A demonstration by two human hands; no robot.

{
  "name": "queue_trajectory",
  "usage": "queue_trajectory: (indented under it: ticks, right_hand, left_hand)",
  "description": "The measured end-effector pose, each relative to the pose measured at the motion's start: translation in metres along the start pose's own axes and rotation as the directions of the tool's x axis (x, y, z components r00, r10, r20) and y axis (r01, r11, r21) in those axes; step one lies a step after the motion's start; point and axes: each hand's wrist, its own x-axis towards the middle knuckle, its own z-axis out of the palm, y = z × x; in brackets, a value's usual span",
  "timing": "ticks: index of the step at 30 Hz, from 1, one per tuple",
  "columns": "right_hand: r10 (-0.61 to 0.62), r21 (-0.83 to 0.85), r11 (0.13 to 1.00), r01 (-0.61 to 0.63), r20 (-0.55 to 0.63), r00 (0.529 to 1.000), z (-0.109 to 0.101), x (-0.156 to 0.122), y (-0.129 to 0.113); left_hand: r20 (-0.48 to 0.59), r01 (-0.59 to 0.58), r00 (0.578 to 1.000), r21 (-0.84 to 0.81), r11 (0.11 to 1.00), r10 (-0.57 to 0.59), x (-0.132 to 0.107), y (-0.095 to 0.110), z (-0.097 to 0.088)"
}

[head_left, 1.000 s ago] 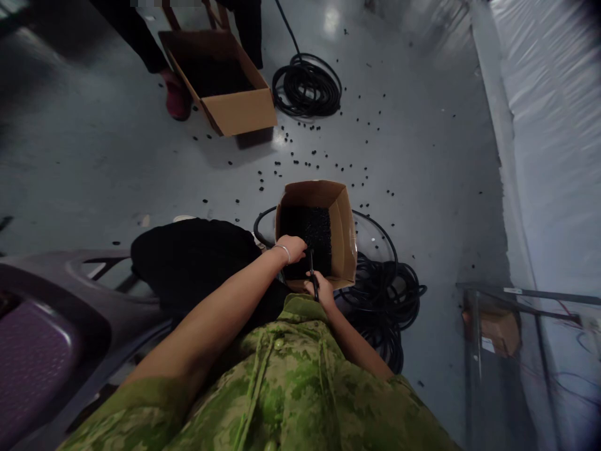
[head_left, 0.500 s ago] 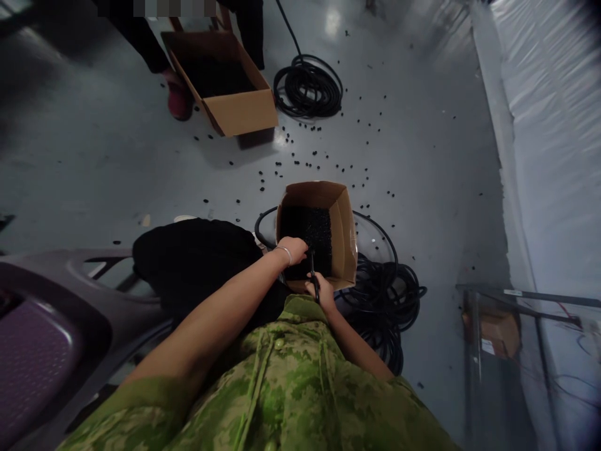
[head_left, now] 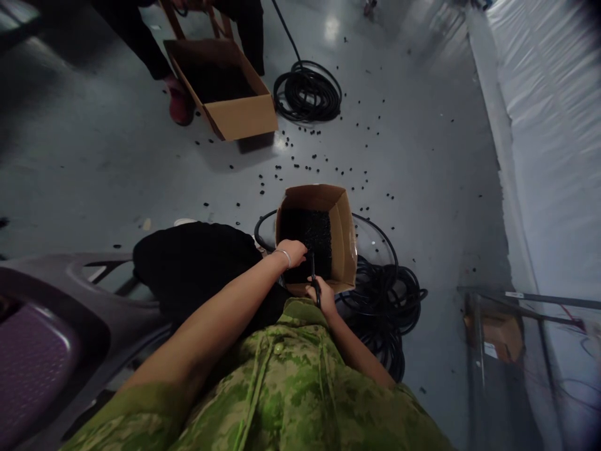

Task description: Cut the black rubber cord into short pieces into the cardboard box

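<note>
A cardboard box (head_left: 346, 244) stands open in front of me, partly filled with many small black pieces (head_left: 318, 228). Over its near left part is my left hand (head_left: 295, 252), a bracelet on the wrist. Its fingers are closed at the upper end of a slim black rod-like thing, and what they pinch is hidden. At the near edge of the box my right hand (head_left: 325, 292) is closed around the lower part of that slim black rod-like thing (head_left: 313, 269), which points up toward the left hand. Its exact kind is too small to tell.
Black hose coils (head_left: 389, 294) lie right of the box; another coil (head_left: 307, 94) lies farther off. Small black pieces are scattered over the floor (head_left: 422, 175). Another person's legs (head_left: 141, 44) flank a second cardboard box (head_left: 244, 118). A grey-purple chair (head_left: 32, 369) is at left.
The view has shifted slightly, so the far things sit a little lower. Both hands keep nearly the same place and hold. More of the other person shows at the top.
</note>
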Motion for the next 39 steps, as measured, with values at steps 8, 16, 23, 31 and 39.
queue_trajectory:
  ticks: [8, 16, 23, 31, 39]
  right_hand:
    - [0.012, -0.019, 1.0, -0.012, -0.024, 1.0, 0.004, 0.001, 0.001]
    - [0.008, -0.011, 1.0, -0.008, -0.024, 1.0, 0.005, 0.001, 0.0]
    - [0.003, -0.059, 0.998, -0.006, -0.043, 0.999, 0.006, 0.002, -0.001]
    - [0.055, -0.13, 0.99, -0.059, -0.031, 0.998, 0.011, 0.009, 0.005]
    - [-0.005, -0.103, 0.995, 0.003, -0.027, 1.0, 0.014, 0.01, 0.008]
  left_hand:
    - [0.018, 0.005, 1.0, -0.026, 1.0, -0.005, -0.002, 0.001, -0.004]
    - [0.013, 0.008, 1.0, -0.018, 1.0, -0.008, -0.001, 0.001, -0.003]
    - [0.021, 0.0, 1.0, 0.005, 1.0, 0.0, -0.001, 0.001, -0.003]
    - [0.035, 0.025, 0.999, -0.042, 0.999, -0.023, 0.001, -0.001, -0.001]
    - [0.045, 0.059, 0.997, -0.099, 0.993, -0.055, 0.002, -0.004, 0.0]
